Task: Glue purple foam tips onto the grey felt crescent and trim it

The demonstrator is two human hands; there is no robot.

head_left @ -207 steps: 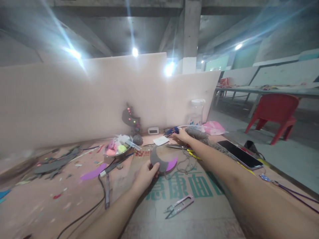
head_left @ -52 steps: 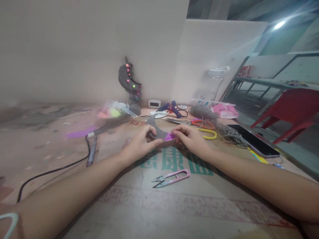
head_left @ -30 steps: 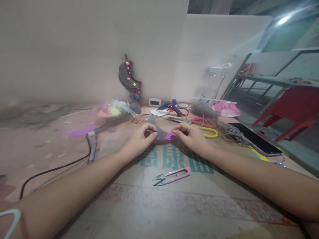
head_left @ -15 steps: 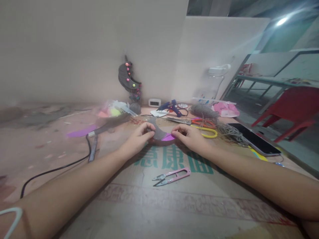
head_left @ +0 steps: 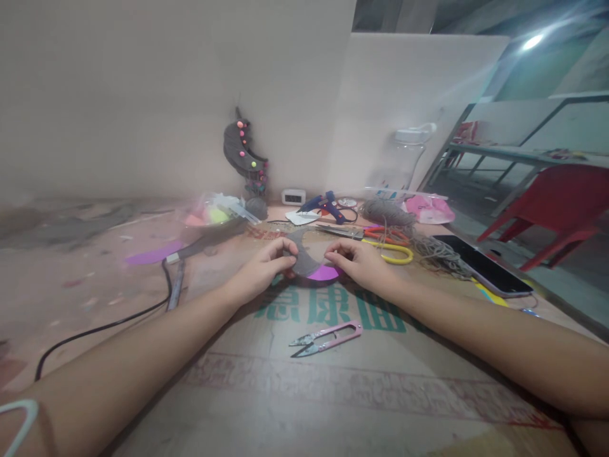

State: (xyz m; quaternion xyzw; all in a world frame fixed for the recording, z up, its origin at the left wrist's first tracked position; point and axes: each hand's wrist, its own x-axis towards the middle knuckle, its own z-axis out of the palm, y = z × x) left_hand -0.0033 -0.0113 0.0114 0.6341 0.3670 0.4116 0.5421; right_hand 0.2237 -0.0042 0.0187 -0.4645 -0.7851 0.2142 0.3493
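Between my hands is a crescent (head_left: 304,257), mostly covered in grey yarn, with a bare purple stretch (head_left: 324,273) at its lower right. My left hand (head_left: 276,259) pinches the crescent's left side between thumb and fingers. My right hand (head_left: 354,259) is closed in a pinch just above the purple end; whatever thin thing its fingertips hold is too small to make out. Nearer to me, pink-handled thread snips (head_left: 327,338) lie on the board with their blades apart.
Behind the hands are scissors (head_left: 397,252), a blue glue gun (head_left: 326,204), a small clock (head_left: 294,197) and grey yarn (head_left: 440,255). A phone (head_left: 485,265) lies at right. A decorated crescent (head_left: 240,149) hangs at the back wall. A black cable (head_left: 104,327) crosses the left side.
My right fingertips have lifted slightly off the purple stretch, so more of it shows. The left hand keeps its hold, and the view has shifted a little.
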